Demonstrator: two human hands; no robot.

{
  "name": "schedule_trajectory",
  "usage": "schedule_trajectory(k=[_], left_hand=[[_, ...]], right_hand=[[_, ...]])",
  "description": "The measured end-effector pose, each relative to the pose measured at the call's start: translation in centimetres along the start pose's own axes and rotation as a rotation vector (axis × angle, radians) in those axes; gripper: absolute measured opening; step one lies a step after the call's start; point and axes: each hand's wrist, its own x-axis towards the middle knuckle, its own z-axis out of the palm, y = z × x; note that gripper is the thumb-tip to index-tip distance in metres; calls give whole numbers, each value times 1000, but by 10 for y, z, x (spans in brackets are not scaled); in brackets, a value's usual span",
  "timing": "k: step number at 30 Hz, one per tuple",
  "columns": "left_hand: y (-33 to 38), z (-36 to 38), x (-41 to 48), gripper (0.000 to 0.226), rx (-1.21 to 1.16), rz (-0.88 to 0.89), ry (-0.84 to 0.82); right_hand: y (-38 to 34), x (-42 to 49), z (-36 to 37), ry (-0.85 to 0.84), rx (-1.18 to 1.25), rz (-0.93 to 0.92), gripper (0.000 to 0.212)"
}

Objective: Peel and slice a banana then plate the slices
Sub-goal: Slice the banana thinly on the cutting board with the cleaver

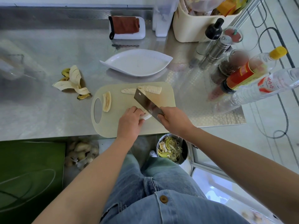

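Pale peeled banana lies in parts on the beige cutting board (116, 101): a sliced row (150, 89) at its far edge and a half (107, 101) beside the handle hole. Near the front edge, the left hand (130, 122) curls over the banana piece (147, 116). The right hand (174, 121) grips the knife (145, 101), whose blade is just beside that piece.

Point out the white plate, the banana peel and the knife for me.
white plate (137, 63), head view, bare middle of the dish
banana peel (73, 74), head view, pale inside of one strip
knife (146, 103), head view, flat of the blade
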Motion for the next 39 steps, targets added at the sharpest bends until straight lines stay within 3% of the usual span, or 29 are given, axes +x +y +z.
schedule_trajectory(k=[16, 39], left_hand=[[6, -6, 0, 16, 8, -22, -18], [6, -4, 2, 12, 17, -38, -39]], right_hand=[[-2, -2, 8, -50, -95, 32, 18], [-3, 1, -1, -38, -36, 1, 15]])
